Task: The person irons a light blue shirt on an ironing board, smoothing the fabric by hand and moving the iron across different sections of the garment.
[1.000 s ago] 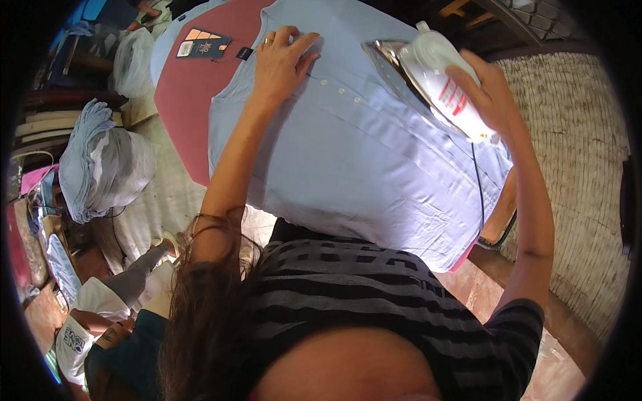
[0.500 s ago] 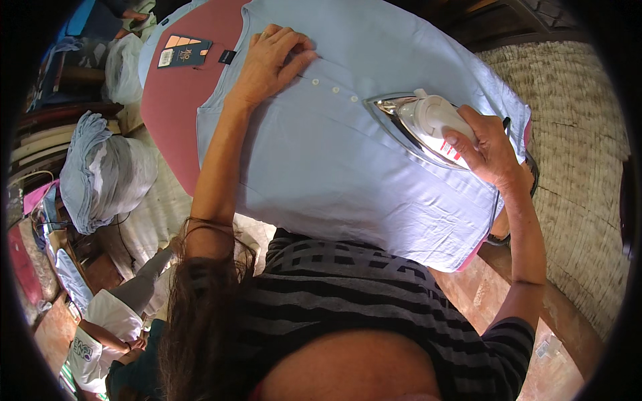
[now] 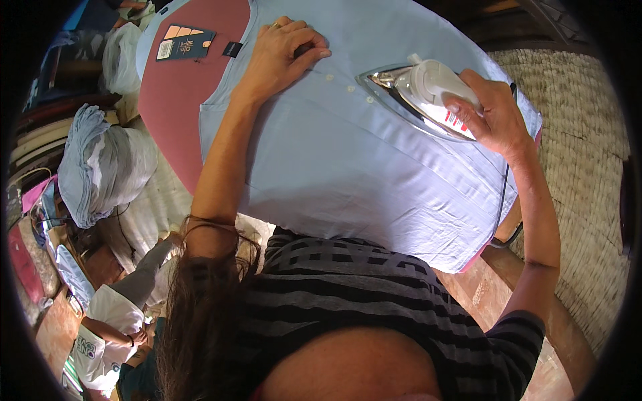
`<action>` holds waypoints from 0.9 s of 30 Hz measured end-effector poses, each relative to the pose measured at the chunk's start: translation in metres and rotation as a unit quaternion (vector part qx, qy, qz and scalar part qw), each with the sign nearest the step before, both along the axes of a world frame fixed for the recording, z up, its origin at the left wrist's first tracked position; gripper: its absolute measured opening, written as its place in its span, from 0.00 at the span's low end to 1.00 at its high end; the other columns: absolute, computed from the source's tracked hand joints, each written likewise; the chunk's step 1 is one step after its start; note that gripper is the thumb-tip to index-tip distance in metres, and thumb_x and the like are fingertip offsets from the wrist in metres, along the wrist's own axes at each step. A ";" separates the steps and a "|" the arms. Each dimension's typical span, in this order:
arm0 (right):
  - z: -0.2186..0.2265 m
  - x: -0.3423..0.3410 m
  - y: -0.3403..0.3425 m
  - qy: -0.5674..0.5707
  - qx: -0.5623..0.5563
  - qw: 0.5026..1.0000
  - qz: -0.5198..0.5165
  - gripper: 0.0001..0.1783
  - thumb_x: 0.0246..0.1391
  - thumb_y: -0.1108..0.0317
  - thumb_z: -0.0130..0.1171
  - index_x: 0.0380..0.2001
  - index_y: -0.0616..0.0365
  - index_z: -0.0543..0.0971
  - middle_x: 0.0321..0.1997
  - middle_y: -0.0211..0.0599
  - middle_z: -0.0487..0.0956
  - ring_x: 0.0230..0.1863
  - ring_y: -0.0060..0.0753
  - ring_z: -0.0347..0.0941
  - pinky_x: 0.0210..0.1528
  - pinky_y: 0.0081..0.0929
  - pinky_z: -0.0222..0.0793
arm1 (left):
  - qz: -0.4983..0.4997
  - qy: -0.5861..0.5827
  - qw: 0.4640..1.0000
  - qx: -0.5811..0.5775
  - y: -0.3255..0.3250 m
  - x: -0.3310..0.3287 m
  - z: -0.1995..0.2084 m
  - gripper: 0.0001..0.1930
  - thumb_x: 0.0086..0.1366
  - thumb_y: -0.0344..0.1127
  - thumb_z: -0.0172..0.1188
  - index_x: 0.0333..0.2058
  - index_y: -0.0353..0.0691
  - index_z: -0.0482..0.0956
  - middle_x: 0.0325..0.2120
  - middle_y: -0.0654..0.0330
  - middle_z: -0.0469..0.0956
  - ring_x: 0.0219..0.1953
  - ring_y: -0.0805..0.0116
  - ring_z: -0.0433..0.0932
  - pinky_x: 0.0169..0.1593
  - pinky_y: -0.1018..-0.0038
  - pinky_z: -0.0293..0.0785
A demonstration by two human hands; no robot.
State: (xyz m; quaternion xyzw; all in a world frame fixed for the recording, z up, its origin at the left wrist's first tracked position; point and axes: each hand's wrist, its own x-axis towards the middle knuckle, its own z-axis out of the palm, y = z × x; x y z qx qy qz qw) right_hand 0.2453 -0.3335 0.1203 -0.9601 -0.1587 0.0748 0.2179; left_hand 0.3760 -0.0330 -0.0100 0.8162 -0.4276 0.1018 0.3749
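A light blue shirt (image 3: 321,157) with small white buttons lies spread over a padded red ironing board (image 3: 170,123). My left hand (image 3: 284,57) rests on its far part, left of the buttons. Its fingers are curled and the thumb is drawn in, apparently gripping the fabric, though the fingertips are partly hidden. My right hand (image 3: 495,113) is wrapped around the handle of a white and silver iron (image 3: 428,90). The iron's pointed tip faces left, close to the buttons, and its soleplate is on the cloth. Creases show in the shirt near my body.
A dark cardboard tag (image 3: 186,43) lies at the shirt's neck. The iron's black cord (image 3: 503,194) hangs over the board's right edge. Left, a bundle of blue clothes (image 3: 83,167) sits beside a plastic bag (image 3: 120,60). Another person (image 3: 117,304) is at the lower left.
The iron has moved away from my body, toward the far side of the shirt. My left hand and the buttoned strip have shifted slightly right.
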 end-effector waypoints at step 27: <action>-0.011 0.062 0.026 -0.064 0.006 0.998 0.020 0.28 0.60 0.49 0.52 0.49 0.65 0.77 0.47 0.61 0.78 0.50 0.60 0.74 0.54 0.43 0.67 | 0.255 0.860 0.436 0.069 0.188 -0.515 -0.242 0.19 0.67 0.51 0.57 0.39 0.39 0.82 0.36 0.60 0.83 0.36 0.69 0.81 0.34 0.70 0.79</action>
